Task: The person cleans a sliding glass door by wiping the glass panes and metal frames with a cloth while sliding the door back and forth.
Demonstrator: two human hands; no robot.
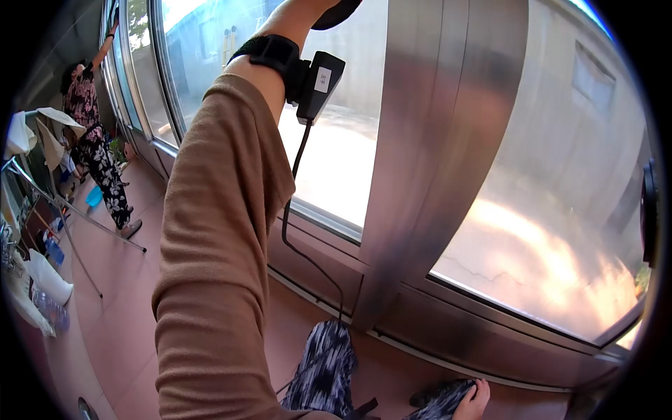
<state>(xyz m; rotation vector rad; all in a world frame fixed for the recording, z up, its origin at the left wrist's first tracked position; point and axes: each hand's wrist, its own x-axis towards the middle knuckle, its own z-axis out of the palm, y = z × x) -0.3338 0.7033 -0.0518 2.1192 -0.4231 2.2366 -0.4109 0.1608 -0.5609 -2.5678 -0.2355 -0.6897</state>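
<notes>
My left arm, in a brown sleeve (217, 245), reaches up across the middle of the view towards the window glass (336, 133). Only the base of my left hand (308, 10) shows at the top edge; its fingers are out of frame. Beside it is a dark rounded thing (339, 12), too cut off to name. A black strap (269, 56) round the wrist carries a black box (322, 87) with a cable hanging down. Low on the right, my right hand (473, 400) rests with fingers laid on my patterned trouser leg (444, 402), holding nothing visible.
A metal window frame (434, 140) stands close in front, with another pane (539, 196) to the right. At the far left a person (91, 133) reaches up to the windows. Nearer are a folding rack (52, 199) with cloths, a blue basin (94, 197) and a plastic bottle (52, 308).
</notes>
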